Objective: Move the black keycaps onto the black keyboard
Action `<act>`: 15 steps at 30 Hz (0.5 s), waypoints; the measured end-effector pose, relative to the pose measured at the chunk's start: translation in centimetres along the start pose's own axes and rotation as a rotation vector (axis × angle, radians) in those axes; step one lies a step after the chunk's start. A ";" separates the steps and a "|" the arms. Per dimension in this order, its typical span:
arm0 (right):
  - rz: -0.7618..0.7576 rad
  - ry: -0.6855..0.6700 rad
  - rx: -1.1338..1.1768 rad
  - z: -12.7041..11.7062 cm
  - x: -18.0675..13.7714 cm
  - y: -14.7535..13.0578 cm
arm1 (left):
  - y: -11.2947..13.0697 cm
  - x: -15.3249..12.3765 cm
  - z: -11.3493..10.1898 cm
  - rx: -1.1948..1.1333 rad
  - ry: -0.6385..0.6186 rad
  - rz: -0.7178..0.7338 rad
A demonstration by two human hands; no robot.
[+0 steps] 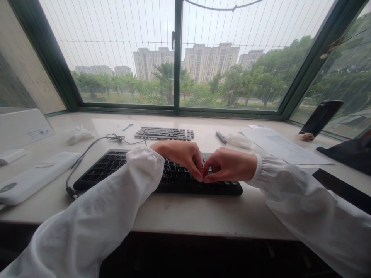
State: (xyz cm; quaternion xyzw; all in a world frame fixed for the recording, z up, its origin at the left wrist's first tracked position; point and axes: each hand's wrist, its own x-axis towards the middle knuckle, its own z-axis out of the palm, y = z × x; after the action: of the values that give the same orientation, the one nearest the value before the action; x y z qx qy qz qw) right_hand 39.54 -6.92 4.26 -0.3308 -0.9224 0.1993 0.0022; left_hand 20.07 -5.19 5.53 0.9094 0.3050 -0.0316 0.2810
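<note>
A black keyboard (197, 188) lies on the white sill in front of me, its cable leading off to the left. My left hand (184, 156) reaches over its middle, thumb and fingers pinched together and pointing down. From the right, my right hand (228, 165) comes in with its fingers also closed in a pinch. The fingertips of both hands meet close above the keyboard's right part; whatever sits between them is hidden or too small to name. Behind the keyboard, dark loose keycaps (165, 133) are laid out in rows, partly covered by my left hand.
The cable (87, 148) loops across the left side. A small blue tool (127, 127), a crumpled plastic bag (80, 135) and a white box (43, 173) lie there. On the right are a dark pen-like object (221, 137), paper sheets (281, 144) and an upright black device (321, 117).
</note>
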 end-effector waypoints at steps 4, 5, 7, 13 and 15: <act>-0.006 0.020 -0.041 0.1 -0.1 -0.2 | 0.1 0.1 0.1 -0.016 0.026 -0.002; -0.007 0.023 -0.045 0.1 -0.1 -0.3 | 0.1 0.1 0.2 -0.018 0.034 -0.004; 0.002 0.023 -0.053 0.1 -0.2 -0.4 | 0.1 0.2 0.2 -0.011 0.041 -0.001; 0.010 0.041 -0.059 0.0 -0.2 -0.4 | 0.0 0.3 0.3 0.035 0.057 0.020; 0.014 0.041 -0.051 0.0 -0.2 -0.4 | -0.1 0.4 0.4 0.034 0.055 0.017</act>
State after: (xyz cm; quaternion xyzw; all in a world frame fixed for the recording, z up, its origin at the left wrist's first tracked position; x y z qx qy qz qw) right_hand 39.41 -7.32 4.38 -0.3414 -0.9245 0.1689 0.0111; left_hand 20.38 -5.17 5.09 0.9172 0.3041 -0.0093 0.2572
